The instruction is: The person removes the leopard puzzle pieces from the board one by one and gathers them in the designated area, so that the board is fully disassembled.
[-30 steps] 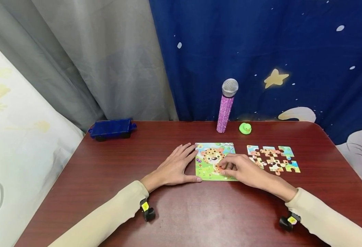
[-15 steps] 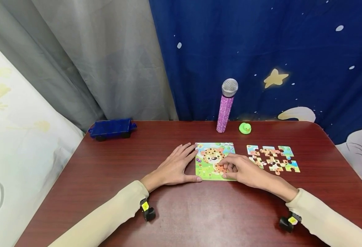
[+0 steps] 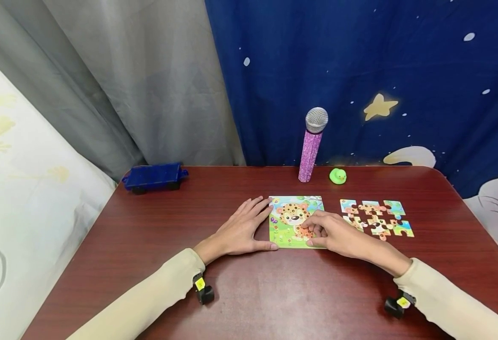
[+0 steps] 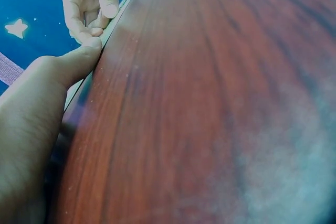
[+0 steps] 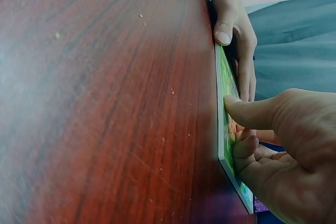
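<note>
A square leopard picture puzzle board (image 3: 280,238) lies flat on the table, its lower right part covered by my right hand. My left hand (image 3: 242,229) rests along the board's left side with fingers spread, the thumb at the near left corner. Over the leopard's body, my right hand (image 3: 338,233) touches the board with bent fingers (image 5: 247,145); its thumb (image 5: 247,111) lies on the board apart from them. No loose piece shows between them. Several jigsaw pieces (image 3: 378,226) lie right of the board, partly behind my right hand.
Behind the board a pink glittery microphone (image 3: 310,151) stands upright, with a green toy duck (image 3: 338,176) to its right. A blue toy wagon (image 3: 154,177) sits at the table's far left corner. Curtains (image 3: 338,71) hang behind the table's back edge.
My right thumb has moved away from the bent fingers, toward the board's near edge, uncovering more of the leopard's body. My left hand stays where it was.
</note>
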A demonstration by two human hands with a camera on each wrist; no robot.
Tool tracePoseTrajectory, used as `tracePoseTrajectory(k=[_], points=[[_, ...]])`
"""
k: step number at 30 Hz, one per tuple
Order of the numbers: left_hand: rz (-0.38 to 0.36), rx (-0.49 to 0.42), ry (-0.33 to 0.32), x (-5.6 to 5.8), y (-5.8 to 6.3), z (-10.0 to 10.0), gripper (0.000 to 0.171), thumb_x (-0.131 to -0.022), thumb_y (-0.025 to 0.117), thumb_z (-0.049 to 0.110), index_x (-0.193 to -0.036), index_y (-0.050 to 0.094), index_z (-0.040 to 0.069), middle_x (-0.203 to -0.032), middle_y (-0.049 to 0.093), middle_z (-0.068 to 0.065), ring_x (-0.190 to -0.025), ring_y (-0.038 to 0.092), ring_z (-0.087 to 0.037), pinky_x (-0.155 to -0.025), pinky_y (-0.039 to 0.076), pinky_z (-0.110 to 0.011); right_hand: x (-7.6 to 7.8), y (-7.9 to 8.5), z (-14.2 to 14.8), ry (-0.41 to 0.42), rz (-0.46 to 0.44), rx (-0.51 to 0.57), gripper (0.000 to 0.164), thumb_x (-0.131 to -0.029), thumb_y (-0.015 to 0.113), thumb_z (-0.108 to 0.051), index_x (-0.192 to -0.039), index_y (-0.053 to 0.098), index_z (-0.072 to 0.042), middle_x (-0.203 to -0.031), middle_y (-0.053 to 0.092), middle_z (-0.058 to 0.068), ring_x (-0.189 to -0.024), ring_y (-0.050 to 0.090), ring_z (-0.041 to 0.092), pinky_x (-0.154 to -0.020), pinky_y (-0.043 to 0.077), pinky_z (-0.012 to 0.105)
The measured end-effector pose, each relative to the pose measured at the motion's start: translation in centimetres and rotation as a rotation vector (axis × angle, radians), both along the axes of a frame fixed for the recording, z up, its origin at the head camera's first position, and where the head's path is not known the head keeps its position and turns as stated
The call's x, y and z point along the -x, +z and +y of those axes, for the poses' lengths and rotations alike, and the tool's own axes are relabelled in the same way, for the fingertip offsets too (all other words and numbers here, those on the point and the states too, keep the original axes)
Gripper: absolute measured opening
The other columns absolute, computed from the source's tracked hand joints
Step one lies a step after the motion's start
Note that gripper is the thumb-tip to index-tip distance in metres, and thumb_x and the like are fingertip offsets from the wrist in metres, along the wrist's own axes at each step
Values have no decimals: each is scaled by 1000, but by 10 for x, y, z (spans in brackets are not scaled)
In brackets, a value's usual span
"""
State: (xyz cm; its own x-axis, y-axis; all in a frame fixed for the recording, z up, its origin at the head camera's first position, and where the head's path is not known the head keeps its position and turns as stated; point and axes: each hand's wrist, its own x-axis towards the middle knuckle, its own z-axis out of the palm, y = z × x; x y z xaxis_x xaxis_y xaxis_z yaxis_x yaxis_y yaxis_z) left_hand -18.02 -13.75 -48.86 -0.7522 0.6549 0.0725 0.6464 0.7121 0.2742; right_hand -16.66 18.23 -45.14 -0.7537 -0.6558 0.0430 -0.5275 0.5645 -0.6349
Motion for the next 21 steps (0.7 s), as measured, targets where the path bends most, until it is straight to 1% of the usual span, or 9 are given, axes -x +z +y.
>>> tracePoseTrajectory(k=[8, 15, 21], points=[[1, -4, -6, 0, 1, 1, 111, -95, 67, 78, -175, 32, 10, -184, 21, -6, -170, 13, -30, -138, 8, -49, -3, 0, 0, -2, 6, 36, 26, -98, 85, -9, -121, 73, -5, -98, 66, -3, -88, 61, 7, -75, 57, 28], [10, -13, -14, 0, 3, 1, 111, -95, 68, 78, -174, 32, 9, -183, 22, -7, -170, 14, -31, -138, 8, -50, -9, 2, -2, -71, 2, 81, 22, -98, 85, -10, -117, 73, -9, -100, 68, -2, -87, 62, 8, -75, 56, 29], [1, -19, -9, -1, 2, 0, 111, -95, 68, 78, -174, 33, 9, -183, 22, -8, -170, 14, -32, -138, 10, -52, -11, 1, -7, -111, 44, 128, 12, -102, 80, -7, -112, 76, -11, -98, 69, -5, -83, 63, 8, -72, 56, 28]])
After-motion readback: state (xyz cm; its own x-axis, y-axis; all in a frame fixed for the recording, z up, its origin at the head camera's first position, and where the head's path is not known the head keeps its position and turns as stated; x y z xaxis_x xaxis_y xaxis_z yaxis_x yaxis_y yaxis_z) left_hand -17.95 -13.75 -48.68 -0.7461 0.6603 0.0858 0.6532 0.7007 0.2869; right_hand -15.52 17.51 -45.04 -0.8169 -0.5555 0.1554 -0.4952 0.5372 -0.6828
